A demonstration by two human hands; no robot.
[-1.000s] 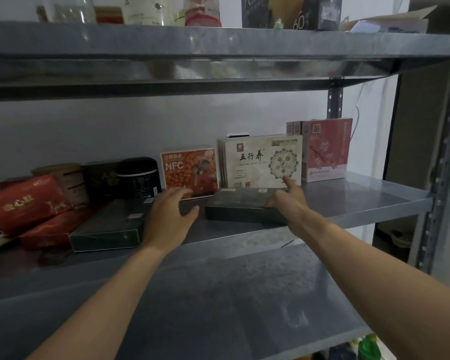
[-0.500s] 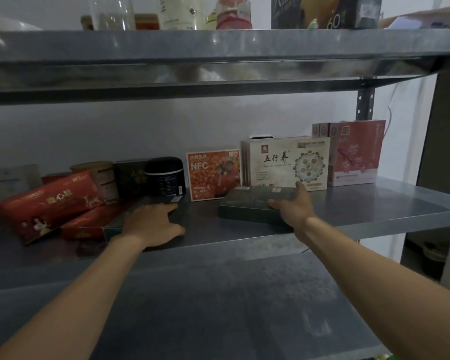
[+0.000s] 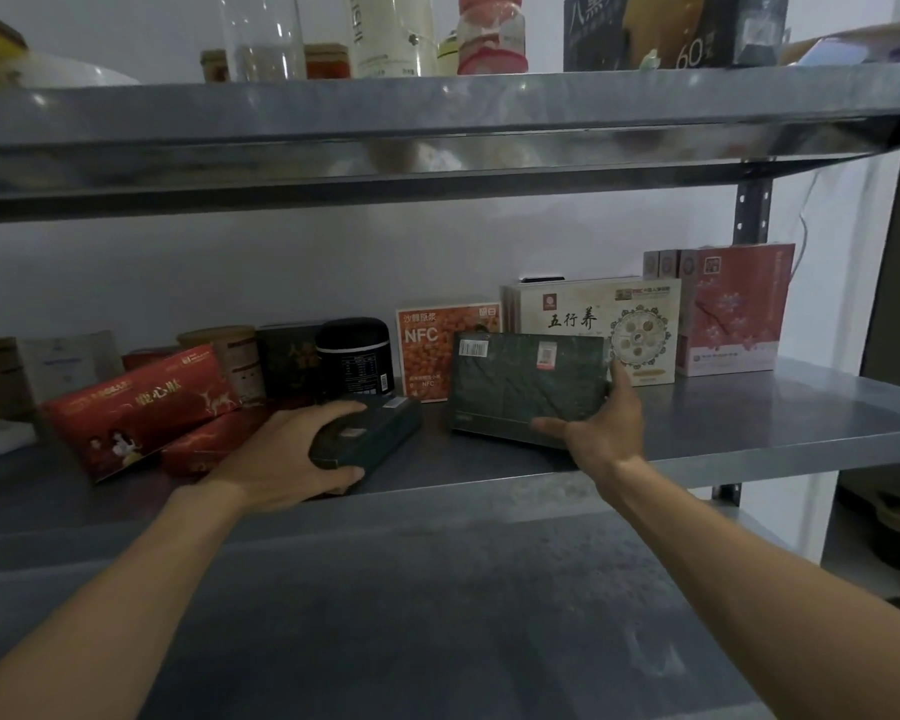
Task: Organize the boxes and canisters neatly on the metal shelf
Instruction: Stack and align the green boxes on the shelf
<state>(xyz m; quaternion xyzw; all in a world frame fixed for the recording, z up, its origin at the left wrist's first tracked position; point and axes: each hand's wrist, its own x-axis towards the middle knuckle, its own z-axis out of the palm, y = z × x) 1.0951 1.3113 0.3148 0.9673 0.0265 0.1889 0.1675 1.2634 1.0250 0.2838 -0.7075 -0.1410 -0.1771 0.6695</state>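
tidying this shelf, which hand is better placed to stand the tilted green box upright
Right. The right hand grips the tilted green box at its lower right corner; the left hand is busy holding the flat green box.

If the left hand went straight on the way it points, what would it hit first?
Likely the orange NFC box at the back, the gripped dark box touching first; the black canister is close, depth unclear.

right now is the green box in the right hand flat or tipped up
Tipped up: the green box shows its broad barcoded face to the camera, and the right hand grips its lower right corner.
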